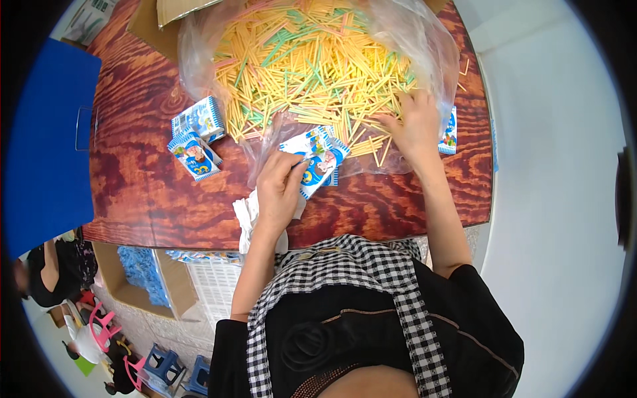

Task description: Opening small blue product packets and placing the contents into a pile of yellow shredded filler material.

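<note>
While poised at yellow sticks (312,66), right hand (418,126): spread, thumb held apart
Left hand (279,184): pinching blue-and-white packet (326,159)
Worktop (371,209): wood-grained, bearing similar packets (194,156) left of sticks

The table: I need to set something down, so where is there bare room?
Left front: bare table between the blue panel, the two packets on the left and the white cloth. Right front: bare wood between the held packet and the right forearm. Crowded: the back and middle, under the plastic bag of sticks, and around the left hand.
</note>
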Action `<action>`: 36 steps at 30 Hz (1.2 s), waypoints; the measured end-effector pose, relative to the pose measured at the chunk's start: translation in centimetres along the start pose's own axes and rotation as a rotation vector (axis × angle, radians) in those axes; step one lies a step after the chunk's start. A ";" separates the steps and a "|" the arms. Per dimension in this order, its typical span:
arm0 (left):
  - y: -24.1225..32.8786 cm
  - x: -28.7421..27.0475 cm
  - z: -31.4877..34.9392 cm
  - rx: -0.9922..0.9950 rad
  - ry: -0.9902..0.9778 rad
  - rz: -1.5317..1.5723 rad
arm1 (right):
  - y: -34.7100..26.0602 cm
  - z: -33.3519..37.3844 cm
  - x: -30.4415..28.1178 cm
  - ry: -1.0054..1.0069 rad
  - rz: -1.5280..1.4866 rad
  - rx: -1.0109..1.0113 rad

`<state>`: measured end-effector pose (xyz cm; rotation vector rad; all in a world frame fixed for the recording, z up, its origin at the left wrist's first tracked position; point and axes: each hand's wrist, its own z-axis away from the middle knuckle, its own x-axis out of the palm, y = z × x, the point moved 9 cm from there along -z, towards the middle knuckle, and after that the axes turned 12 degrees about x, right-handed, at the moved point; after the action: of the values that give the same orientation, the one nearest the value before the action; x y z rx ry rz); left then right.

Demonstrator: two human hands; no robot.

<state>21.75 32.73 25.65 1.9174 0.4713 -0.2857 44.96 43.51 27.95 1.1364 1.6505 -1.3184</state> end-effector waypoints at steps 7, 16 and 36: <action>-0.1 0.2 -0.1 -0.012 -0.006 -0.004 | -2.1 -0.3 2.1 0.061 0.203 -0.115; 0.0 -0.6 0.0 -0.030 0.027 0.007 | -2.5 -0.8 2.9 -0.001 0.104 -0.188; -2.7 7.2 -7.4 -0.351 0.290 1.125 | -6.2 4.6 8.6 -1.310 -1.667 0.570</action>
<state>26.82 41.85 23.28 1.6012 -0.3915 0.7621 36.23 40.18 21.16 -1.2739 0.8473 -2.6109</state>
